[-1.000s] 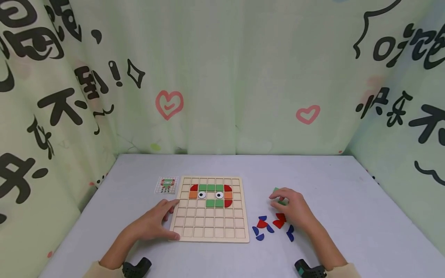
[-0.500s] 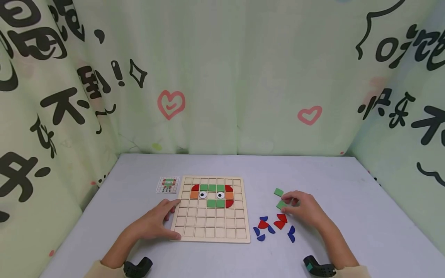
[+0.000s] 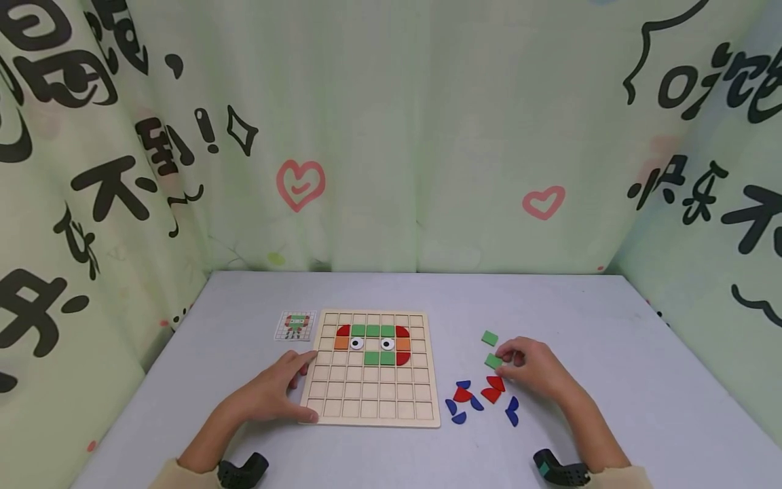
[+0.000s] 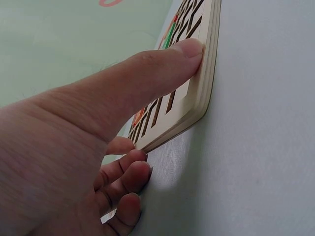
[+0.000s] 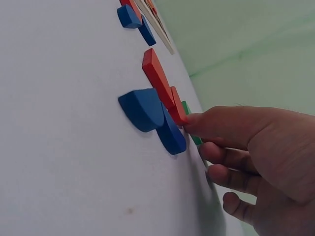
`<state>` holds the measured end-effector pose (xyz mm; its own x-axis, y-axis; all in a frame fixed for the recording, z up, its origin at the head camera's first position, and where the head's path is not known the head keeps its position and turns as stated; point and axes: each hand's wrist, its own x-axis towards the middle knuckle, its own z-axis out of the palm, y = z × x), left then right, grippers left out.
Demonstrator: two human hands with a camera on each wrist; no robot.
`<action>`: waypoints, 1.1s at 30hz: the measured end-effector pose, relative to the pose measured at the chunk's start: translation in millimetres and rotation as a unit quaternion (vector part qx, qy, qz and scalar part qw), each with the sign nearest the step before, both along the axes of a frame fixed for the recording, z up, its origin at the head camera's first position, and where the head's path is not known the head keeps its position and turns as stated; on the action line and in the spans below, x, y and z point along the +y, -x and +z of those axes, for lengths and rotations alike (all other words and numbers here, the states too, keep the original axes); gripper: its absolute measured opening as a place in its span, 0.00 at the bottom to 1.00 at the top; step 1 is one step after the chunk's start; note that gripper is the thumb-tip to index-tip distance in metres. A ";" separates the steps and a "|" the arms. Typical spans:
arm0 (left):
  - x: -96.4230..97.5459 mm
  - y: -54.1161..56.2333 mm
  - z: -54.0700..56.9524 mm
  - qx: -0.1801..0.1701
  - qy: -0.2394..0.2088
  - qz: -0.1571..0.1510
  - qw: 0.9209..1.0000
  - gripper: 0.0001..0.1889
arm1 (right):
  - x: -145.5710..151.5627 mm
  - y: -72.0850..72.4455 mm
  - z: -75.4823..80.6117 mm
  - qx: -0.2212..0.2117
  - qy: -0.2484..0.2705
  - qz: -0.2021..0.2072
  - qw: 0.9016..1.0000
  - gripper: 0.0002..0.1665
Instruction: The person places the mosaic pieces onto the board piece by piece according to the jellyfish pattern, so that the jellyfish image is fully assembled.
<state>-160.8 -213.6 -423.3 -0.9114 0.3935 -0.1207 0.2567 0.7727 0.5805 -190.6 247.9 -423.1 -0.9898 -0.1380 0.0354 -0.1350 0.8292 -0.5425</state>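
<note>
On the worktop, right of the board: a green tile at the right hand's fingertips.

The tile lies flat, skewed to the board's grid, with no clear long axis, just left of the right hand, the nearer one; thumb and forefinger curve toward its right side, though I cannot tell whether they pinch it. Another green tile lies just beyond; red pieces and blue pieces lie nearer the person. Well to the left, the left hand rests its thumb on the board's near left corner, fingers relaxed along the left edge. Beyond that hand is a picture card.
</note>
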 end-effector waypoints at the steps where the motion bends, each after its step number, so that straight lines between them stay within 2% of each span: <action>1: 0.2 0.2 -0.2 0.000 0.000 0.000 1.000 0.54 | -0.1 0.2 -0.4 0.002 -0.001 0.000 1.000 0.13; 8: 0.1 0.4 -0.8 0.000 0.000 -0.002 1.000 0.54 | -2.4 -0.7 -3.8 0.008 0.017 0.007 1.000 0.12; 14: -0.5 0.8 -0.8 0.002 0.001 -0.002 1.000 0.54 | -10.3 1.2 0.7 0.020 0.024 0.015 0.999 0.11; 21: -0.6 0.9 -2.0 0.002 -0.002 -0.001 1.000 0.54 | -25.9 3.9 7.1 0.015 0.033 0.022 0.999 0.13; 29: 0.1 0.7 -1.6 0.001 -0.002 0.000 1.000 0.54 | -48.5 8.3 7.2 0.009 0.038 0.024 0.999 0.12; 33: 0.4 0.4 -1.0 0.001 0.000 0.001 1.000 0.54 | -60.8 9.0 7.2 0.010 0.043 0.042 0.998 0.11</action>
<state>-161.2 -213.2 -424.3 -0.9123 0.3919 -0.1188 0.2569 0.7736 0.5793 -199.6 187.1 -415.9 -0.9739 -0.2158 0.0706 -0.2136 0.7655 -0.6069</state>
